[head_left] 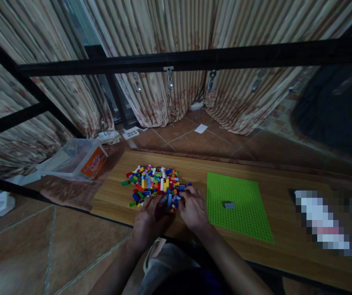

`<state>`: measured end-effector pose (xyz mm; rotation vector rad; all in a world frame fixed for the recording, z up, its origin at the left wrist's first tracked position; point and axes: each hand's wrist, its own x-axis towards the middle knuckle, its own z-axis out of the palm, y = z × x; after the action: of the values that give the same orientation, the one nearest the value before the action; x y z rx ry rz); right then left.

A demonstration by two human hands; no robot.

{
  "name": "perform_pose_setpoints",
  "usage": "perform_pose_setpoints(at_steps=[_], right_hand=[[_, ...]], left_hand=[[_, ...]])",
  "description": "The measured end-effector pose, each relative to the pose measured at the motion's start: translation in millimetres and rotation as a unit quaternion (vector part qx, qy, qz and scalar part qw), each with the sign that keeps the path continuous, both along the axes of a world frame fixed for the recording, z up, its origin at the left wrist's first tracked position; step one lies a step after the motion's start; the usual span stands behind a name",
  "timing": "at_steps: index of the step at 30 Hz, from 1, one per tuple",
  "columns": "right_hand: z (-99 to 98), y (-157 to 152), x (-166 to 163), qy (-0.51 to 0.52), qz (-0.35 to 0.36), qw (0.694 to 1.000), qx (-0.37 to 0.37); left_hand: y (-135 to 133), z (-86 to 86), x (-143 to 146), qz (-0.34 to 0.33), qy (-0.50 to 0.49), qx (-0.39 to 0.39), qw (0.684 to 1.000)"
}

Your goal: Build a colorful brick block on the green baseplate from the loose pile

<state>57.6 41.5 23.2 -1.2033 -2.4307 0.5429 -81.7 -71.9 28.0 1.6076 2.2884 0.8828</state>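
Observation:
A heap of mixed building bricks [151, 177] in many colours lies on the wooden table. My left hand [147, 217] is at the heap's near edge, its fingers curled round something mostly hidden, with dark red showing beside them. At the heap's near right edge, my right hand [194, 208] has bent fingers close together among the bricks; whatever they pinch is too small to make out. To the right lies a green studded baseplate [240, 186], and on it sits one small grey brick [229, 205].
The wooden tabletop [191, 168] is long and low. A clear plastic box [71, 157] with an orange label lies beyond its left end. A blurred-out object [323, 223] is at the right. Black metal bars [188, 62] and striped curtains [176, 32] stand behind.

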Motion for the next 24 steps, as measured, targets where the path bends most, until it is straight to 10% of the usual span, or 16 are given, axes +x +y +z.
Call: perform_pose_setpoints(at_steps=[13, 24], right_hand=[[-6.5, 11.3, 44.4, 0.11, -0.038, 0.992, 0.043], [-6.8, 85.8, 115.0, -0.027, -0.072, 0.997, 0.004]], left_hand=[[10.6, -24.0, -5.5, -0.001, 0.031, 0.047, 0.998], [43.2, 14.3, 48.3, -0.112, -0.016, 0.072, 0.991]])
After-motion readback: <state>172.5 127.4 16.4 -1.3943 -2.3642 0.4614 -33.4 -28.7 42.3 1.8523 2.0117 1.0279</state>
